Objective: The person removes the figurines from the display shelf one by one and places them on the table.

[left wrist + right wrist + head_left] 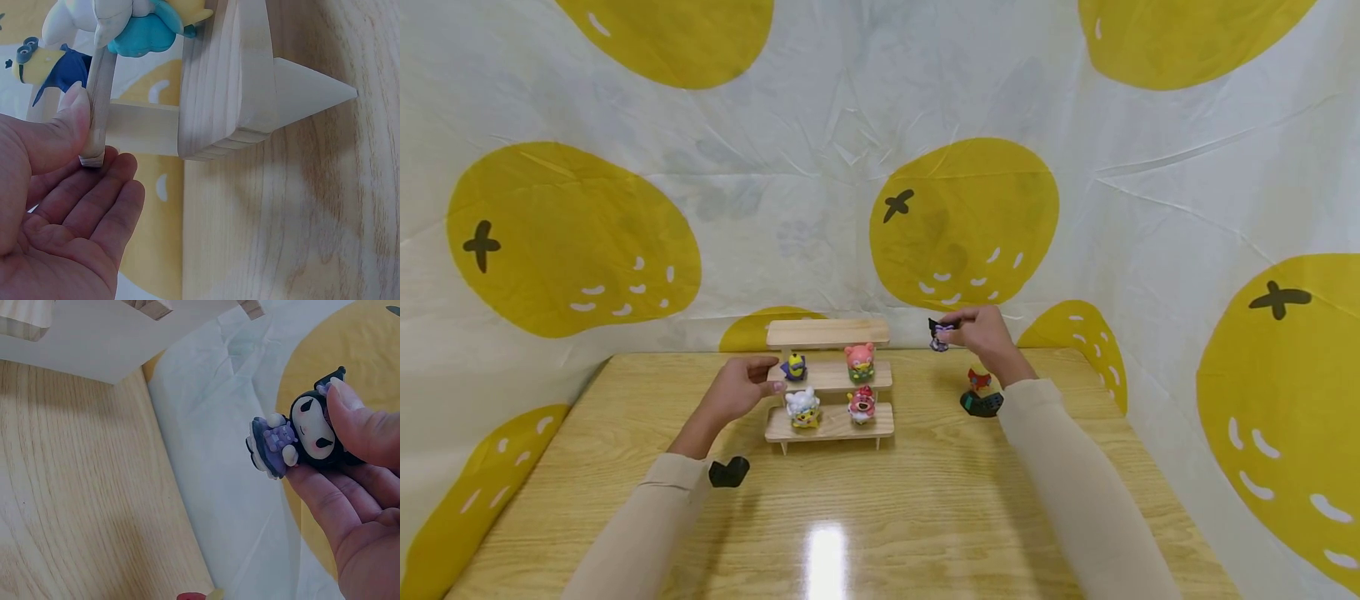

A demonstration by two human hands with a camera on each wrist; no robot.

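Observation:
A three-tier wooden display shelf (827,333) stands at the back of the table. My left hand (736,390) grips the left end of its middle board (97,119), thumb on the upper face and fingers beneath. Beside that thumb stands a Minion figurine (44,65) with a blue cape. Right of the shelf, my right hand (987,335) holds a figurine (312,434) with a black hood, white face and purple dress up in the air. Its head is pinched between thumb and fingers; its base points away from the palm.
A pink figurine (860,362) shares the middle tier. On the lowest tier are a yellow figurine in a white fluffy hat (803,407) and a red bear figurine (862,406). A red-and-yellow figurine (978,379) stands on the table (925,500) near my right forearm. A patterned curtain (820,208) hangs behind.

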